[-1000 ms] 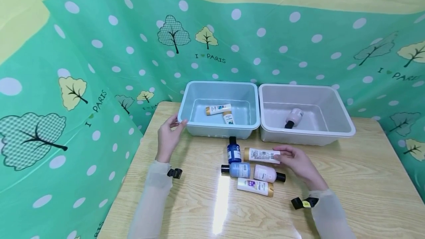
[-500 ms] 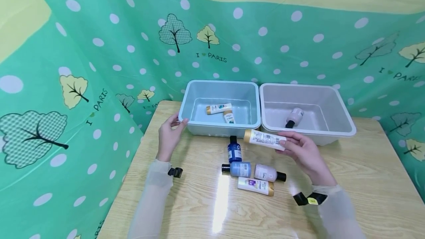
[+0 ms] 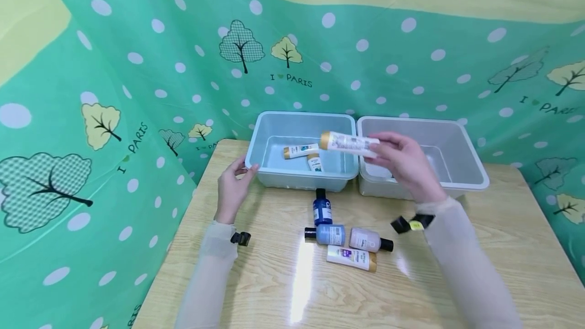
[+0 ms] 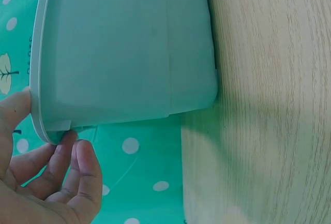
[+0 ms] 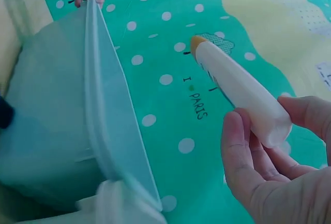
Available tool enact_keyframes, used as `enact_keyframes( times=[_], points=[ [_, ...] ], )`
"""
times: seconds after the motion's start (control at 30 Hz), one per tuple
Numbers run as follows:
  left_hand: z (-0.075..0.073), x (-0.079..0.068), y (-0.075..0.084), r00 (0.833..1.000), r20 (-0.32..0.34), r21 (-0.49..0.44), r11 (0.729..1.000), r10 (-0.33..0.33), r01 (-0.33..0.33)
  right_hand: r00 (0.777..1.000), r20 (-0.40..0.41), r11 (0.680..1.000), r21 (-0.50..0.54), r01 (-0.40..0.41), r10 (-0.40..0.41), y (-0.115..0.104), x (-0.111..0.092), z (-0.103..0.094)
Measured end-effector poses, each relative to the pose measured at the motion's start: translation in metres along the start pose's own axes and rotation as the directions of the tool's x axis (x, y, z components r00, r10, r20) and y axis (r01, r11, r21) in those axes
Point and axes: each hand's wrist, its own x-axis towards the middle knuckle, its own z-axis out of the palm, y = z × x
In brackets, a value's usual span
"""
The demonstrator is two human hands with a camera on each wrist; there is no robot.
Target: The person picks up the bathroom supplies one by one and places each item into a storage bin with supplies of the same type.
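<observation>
My left hand pinches the near left corner of the light blue bin, thumb and fingers on the rim. My right hand holds a white squeeze tube with a gold cap by its flat end. The tube is raised, its cap pointing left over the right part of the blue bin. Two similar gold-capped tubes, one lying crosswise and one lengthwise, lie inside that bin. In the right wrist view the tube is above the bin's rim, between thumb and fingers.
The grey bin stands right of the blue one; my right hand hides much of its inside. Before the bins lie a dark blue bottle, a light blue bottle, a pale pink bottle and a white gold-capped tube.
My right hand has lifted the white tube off the table and carried it up and left to above the bins. The left hand stays at the blue bin's corner.
</observation>
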Motion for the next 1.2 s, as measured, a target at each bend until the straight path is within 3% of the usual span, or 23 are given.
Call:
enact_keyframes(
  times=[0.27,0.43,0.57,0.7,0.87,1.03,1.1,1.2],
  points=[
    [0.001,0.000,-0.005,1.000,0.007,-0.008,1.000,0.006,-0.006,0.997,0.065,0.990,-0.137,-0.036,0.045,-0.025,0.089,0.034],
    [0.000,0.000,-0.004,1.000,-0.004,0.000,1.000,0.004,-0.004,0.991,0.109,0.964,-0.261,-0.045,0.076,-0.018,0.133,0.054],
    [0.000,0.000,-0.003,1.000,0.000,-0.008,1.000,-0.006,0.006,0.988,0.099,0.950,-0.301,-0.087,0.121,-0.002,0.159,0.062],
    [0.002,-0.001,-0.001,1.000,0.019,-0.017,1.000,-0.020,0.020,0.978,0.093,0.902,-0.412,-0.133,0.187,0.015,0.173,0.064],
    [0.003,0.000,-0.001,1.000,0.013,-0.036,0.999,-0.011,0.011,0.960,0.135,0.801,-0.586,-0.122,0.245,0.031,0.178,0.066],
    [0.003,0.001,-0.002,1.000,0.014,-0.039,0.999,-0.001,0.001,0.943,0.112,0.687,-0.712,-0.143,0.312,0.039,0.178,0.066],
    [0.002,0.001,-0.002,1.000,0.011,-0.039,0.999,-0.001,0.002,0.938,0.112,0.661,-0.737,-0.143,0.327,0.040,0.179,0.067],
    [0.000,0.001,-0.003,1.000,-0.002,-0.033,0.999,-0.003,0.002,0.938,0.119,0.648,-0.750,-0.130,0.326,0.039,0.179,0.070]
  ],
)
